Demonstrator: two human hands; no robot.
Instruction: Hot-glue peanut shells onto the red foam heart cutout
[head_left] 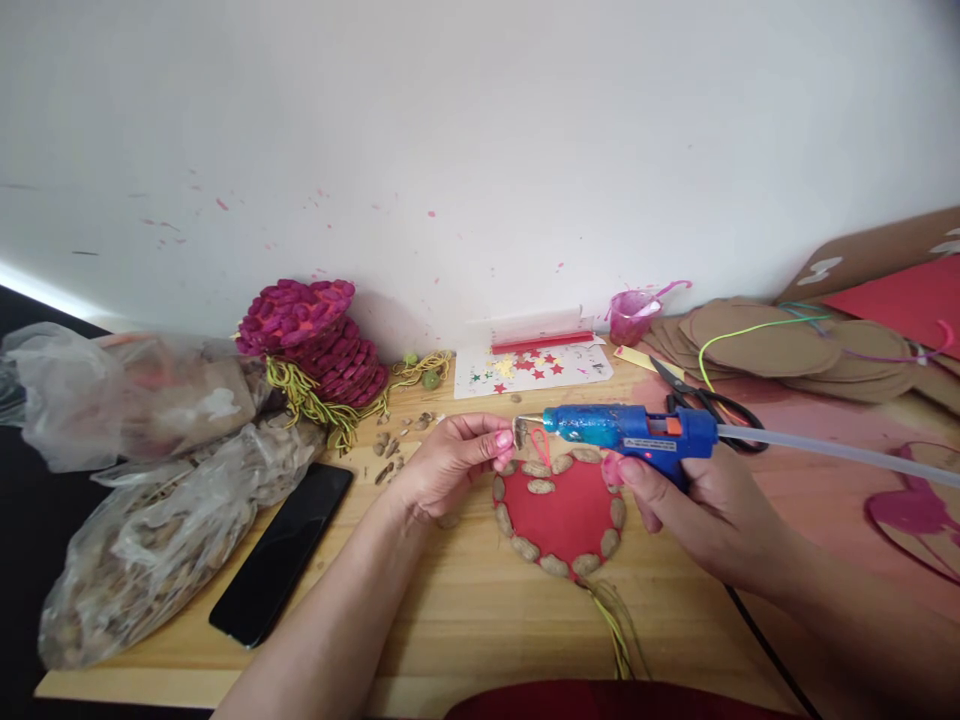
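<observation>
My right hand [686, 500] is wrapped round the handle of a blue hot glue gun [600, 427], its nozzle pointing left and a long clear glue stick [810, 445] coming out of its back. Between thumb and fingertips, my left hand [457, 450] pinches a small brown peanut shell [520, 433] right at the nozzle tip. Below both hands lies a red heart [559, 515] with peanut shells along its edge and one further in. A red loop [541, 447] shows at its top, and yellow-green strings [616, 630] hang from its point.
Loose shell bits [386, 445] lie left of my hand. A black phone [281, 555], plastic bags [180, 540] and a stack of magenta shell-covered pieces [311, 340] are at left. Star stickers [529, 367], a pink cup [631, 315], black scissors [739, 425] and cardboard pieces [765, 340] stand behind and right.
</observation>
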